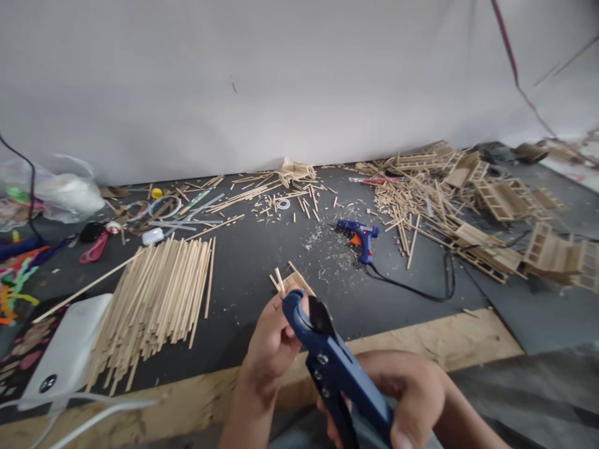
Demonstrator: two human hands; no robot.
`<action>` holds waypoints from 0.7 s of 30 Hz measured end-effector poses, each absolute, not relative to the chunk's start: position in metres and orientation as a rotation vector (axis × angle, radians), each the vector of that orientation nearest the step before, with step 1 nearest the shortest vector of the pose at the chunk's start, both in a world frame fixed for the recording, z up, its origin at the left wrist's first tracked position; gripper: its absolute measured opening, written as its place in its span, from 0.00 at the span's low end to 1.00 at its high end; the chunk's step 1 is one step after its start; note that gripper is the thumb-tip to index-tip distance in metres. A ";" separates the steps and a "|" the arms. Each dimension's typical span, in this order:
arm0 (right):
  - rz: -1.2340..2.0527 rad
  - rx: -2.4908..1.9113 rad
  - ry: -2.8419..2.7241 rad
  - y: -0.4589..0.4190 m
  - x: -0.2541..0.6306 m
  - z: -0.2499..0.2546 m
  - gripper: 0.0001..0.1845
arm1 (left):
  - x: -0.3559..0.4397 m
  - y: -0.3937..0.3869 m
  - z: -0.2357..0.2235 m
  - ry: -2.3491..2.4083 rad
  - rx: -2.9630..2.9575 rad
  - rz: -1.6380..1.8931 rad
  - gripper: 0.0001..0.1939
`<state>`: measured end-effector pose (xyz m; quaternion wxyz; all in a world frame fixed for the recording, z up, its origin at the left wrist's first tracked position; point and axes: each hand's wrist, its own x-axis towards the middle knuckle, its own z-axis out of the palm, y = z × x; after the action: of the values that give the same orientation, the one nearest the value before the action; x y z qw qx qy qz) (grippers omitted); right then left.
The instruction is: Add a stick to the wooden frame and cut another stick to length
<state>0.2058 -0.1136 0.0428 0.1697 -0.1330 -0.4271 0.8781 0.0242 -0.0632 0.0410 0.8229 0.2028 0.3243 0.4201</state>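
- Right now the blue cutter [334,368] is low in the middle of the view, its black blade end pointing up and away over the near edge of the table
- the right hand [412,399] is wrapped around the cutter's handles, fingers curled tight about them
- the left hand [271,343] pinches a few short wooden sticks [292,284] between thumb and fingertips, right at the cutter's blade end; whether the blade touches them cannot be told
- just beyond the hands, pale shavings [322,249] lie scattered on the dark table [253,262]
- near the shavings a blue glue gun [360,237] with an orange trigger lies on its side, its black cord [421,290] running off to the right
- to the left lies a big bundle of long sticks [159,299], roughly side by side
- beside that bundle, at the near left, rests a white phone [65,355] with a white cable over it
- farther back, loose offcuts [262,196] and a small stick frame [296,169] sit close to the white wall [281,81]
- on the right, a heap of sticks and small ladder-like frames [496,199] spreads across the table
- at the far left are coloured pipe cleaners [19,274] and a clear plastic bag [60,190]
- a light wooden board [421,343] edges the table nearest the person
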 end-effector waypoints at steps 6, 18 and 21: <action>2.589 -0.304 -0.973 -0.118 0.226 0.019 0.42 | 0.016 -0.049 0.038 0.613 0.445 0.941 0.16; 2.679 -0.275 -0.606 -0.128 0.233 -0.009 0.41 | 0.028 -0.059 0.061 0.584 0.517 1.073 0.14; 2.674 -0.206 -0.590 -0.129 0.239 -0.010 0.40 | 0.026 -0.060 0.063 0.609 0.595 1.079 0.20</action>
<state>0.2385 -0.1289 -0.0104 0.1965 -0.0736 -0.2108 0.9547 0.0256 -0.0605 0.0625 0.7731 0.2747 0.2812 0.4978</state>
